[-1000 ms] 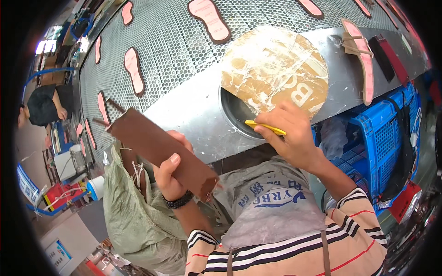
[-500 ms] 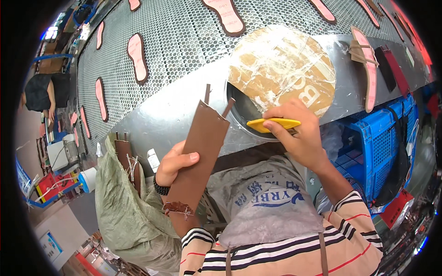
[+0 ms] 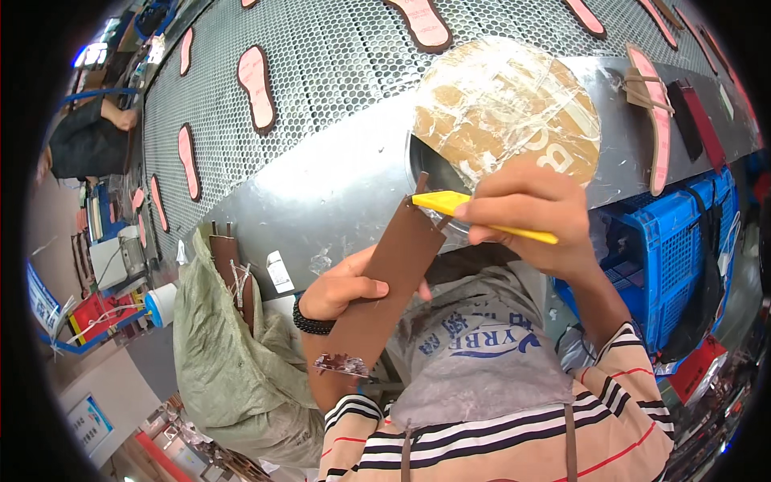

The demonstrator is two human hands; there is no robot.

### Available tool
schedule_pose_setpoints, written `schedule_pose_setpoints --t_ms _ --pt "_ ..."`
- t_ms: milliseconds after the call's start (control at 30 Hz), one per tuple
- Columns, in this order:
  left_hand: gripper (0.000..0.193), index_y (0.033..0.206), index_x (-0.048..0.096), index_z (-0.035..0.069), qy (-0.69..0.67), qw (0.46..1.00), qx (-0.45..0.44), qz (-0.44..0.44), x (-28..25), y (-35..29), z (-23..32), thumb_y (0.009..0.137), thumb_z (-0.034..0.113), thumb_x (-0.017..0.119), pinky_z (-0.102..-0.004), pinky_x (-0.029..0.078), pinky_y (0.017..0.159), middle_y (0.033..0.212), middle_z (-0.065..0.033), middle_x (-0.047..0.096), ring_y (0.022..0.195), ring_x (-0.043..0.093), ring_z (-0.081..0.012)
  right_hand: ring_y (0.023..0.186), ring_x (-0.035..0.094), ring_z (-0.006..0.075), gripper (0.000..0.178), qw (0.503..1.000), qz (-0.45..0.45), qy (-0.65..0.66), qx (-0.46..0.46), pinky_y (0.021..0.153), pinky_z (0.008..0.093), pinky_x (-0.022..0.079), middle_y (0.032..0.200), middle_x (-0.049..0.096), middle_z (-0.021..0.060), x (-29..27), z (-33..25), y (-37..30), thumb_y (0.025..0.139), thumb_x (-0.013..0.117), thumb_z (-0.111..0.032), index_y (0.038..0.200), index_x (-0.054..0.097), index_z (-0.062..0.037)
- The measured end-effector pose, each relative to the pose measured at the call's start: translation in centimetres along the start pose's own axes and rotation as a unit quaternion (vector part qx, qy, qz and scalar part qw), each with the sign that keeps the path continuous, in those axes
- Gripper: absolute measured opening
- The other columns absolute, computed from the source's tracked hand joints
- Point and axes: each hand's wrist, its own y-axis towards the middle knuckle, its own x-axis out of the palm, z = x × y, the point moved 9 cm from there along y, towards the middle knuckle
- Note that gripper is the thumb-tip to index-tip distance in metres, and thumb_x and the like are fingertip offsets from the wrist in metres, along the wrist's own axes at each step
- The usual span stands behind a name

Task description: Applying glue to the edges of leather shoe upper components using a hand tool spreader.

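Note:
My left hand (image 3: 336,291) is closed around a long flat brown strip (image 3: 385,277), thumb on its face. The strip is tilted, with narrow tabs at its upper end and a shiny, ragged patch near its lower end. In my right hand (image 3: 536,210) I grip a yellow flat-handled tool (image 3: 440,201). Its left end is at the strip's upper edge; whether it touches is unclear. Behind them stands a round pot (image 3: 411,153), largely covered by a round cardboard piece (image 3: 498,100) smeared with white residue. The pot's contents are hidden.
A metal mesh surface (image 3: 321,72) carries several pink insoles with dark edges (image 3: 257,88). On the right are a blue crate (image 3: 642,249) and a pink sole-shaped piece (image 3: 660,132). A green sack (image 3: 221,353) with brown strips stands left. A person's arm (image 3: 120,116) shows far left.
The yellow tool has gone from over the pot's opening to the upper edge of the brown strip. My left hand has shifted the strip rightward. The whole view has turned slightly.

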Motion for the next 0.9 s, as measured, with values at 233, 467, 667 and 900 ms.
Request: schedule_pose_setpoints --t_ms 233,467,667,900 --pt "0.093 0.158 0.013 0.002 -0.031 0.997 0.064 0.019 0.7 0.4 1.0 0.075 0.008 0.055 -0.0360 0.051 0.082 0.128 -0.0209 0.053 0.091 0.066 -0.0288 0.073 0.062 0.0201 0.026 0.997 -0.055 -0.010 -0.043 0.061 0.0313 0.046 0.091 0.067 0.0051 1.7 -0.1 -0.8 0.071 0.082 -0.013 0.096 0.075 -0.0073" --pt "0.100 0.155 0.015 -0.002 -0.094 0.984 0.123 0.084 -0.3 0.0 1.8 0.065 0.008 0.058 -0.0430 0.054 0.066 0.114 -0.0284 0.054 0.069 0.065 -0.0367 0.082 0.060 0.0249 0.024 0.989 -0.138 0.040 -0.015 0.071 0.0367 0.044 0.093 0.064 0.0074 1.1 -0.2 -1.2 0.080 0.078 -0.021 0.094 0.070 -0.0041" --pt "0.102 0.157 0.014 0.001 -0.129 0.977 0.166 0.023 -0.4 0.2 2.4 0.065 0.010 0.058 -0.0416 0.053 0.070 0.121 -0.0285 0.052 0.074 0.065 -0.0356 0.079 0.059 0.0244 0.025 0.986 -0.164 0.016 0.005 0.071 0.0362 0.044 0.092 0.064 0.0089 -0.1 0.7 -1.7 0.083 0.078 -0.025 0.094 0.070 -0.0036" --pt "0.103 0.156 0.015 0.000 -0.078 0.979 0.146 0.121 0.8 1.1 2.7 0.063 0.009 0.057 -0.0430 0.053 0.063 0.113 -0.0306 0.054 0.063 0.063 -0.0368 0.077 0.063 0.0226 0.013 0.994 0.060 0.042 0.085 0.064 0.0299 0.048 0.088 0.065 0.0099 -1.7 0.3 -1.8 0.085 0.074 -0.006 0.097 0.071 -0.0022"
